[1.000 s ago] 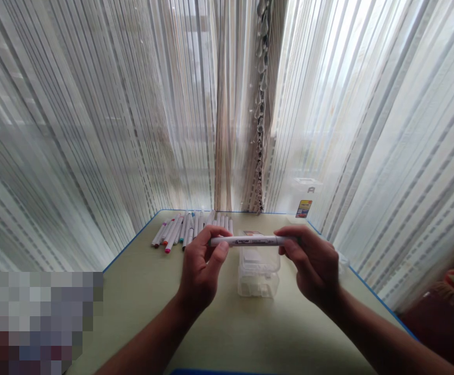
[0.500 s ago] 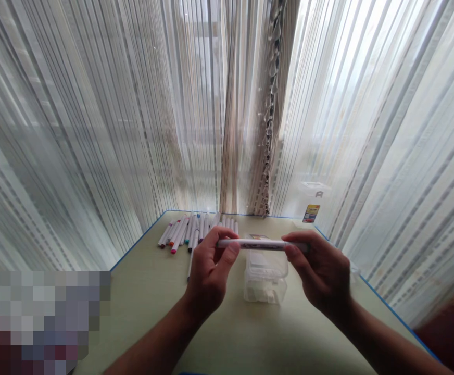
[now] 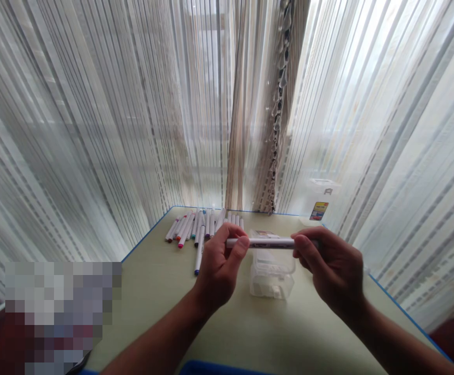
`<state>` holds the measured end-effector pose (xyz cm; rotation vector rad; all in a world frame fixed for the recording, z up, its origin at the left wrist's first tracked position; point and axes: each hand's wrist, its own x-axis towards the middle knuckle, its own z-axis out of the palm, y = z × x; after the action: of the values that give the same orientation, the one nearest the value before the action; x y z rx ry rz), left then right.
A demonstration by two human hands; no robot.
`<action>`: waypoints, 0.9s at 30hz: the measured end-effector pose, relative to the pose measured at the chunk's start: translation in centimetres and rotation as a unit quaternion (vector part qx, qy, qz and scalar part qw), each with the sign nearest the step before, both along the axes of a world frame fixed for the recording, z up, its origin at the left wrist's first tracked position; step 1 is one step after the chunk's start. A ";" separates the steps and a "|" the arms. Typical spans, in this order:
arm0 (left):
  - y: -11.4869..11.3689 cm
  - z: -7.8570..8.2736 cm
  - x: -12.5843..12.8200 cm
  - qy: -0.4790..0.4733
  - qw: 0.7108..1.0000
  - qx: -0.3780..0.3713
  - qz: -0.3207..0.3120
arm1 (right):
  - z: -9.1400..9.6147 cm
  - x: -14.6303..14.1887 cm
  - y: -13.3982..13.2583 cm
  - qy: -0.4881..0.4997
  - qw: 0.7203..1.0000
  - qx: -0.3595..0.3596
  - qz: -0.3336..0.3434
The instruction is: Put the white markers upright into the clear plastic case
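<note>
A white marker (image 3: 272,243) is held level above the table between both hands. My left hand (image 3: 225,260) pinches its left end between thumb and fingers. My right hand (image 3: 330,265) grips the right end, where a grey tip shows past the fingers. Below and behind the marker stands a clear plastic box (image 3: 272,281), partly hidden by it. Beyond my left hand lies a pile of white markers (image 3: 188,229) with coloured ends. One blue-ended marker (image 3: 199,255) lies nearer, right beside my left hand.
A clear container with a yellow label (image 3: 319,211) stands at the table's back right. The pale green table (image 3: 152,302) has a blue edge. Striped curtains (image 3: 133,104) hang behind it. At the lower left is a blurred-out patch (image 3: 66,312).
The view has shifted a little, so the table things sit further right. Both hands still hold the marker; my right thumb lies further over its right end.
</note>
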<state>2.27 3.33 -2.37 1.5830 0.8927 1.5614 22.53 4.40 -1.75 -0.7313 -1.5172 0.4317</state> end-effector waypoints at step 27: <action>-0.1 0.0 0.8 -0.166 0.980 -0.044 -0.099 | -1.0 0.2 0.2 0.014 0.991 -0.091 0.095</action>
<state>3.03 3.20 -2.41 1.2590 0.5924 1.5602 22.73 4.57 -2.75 -0.7197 -1.5407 0.7283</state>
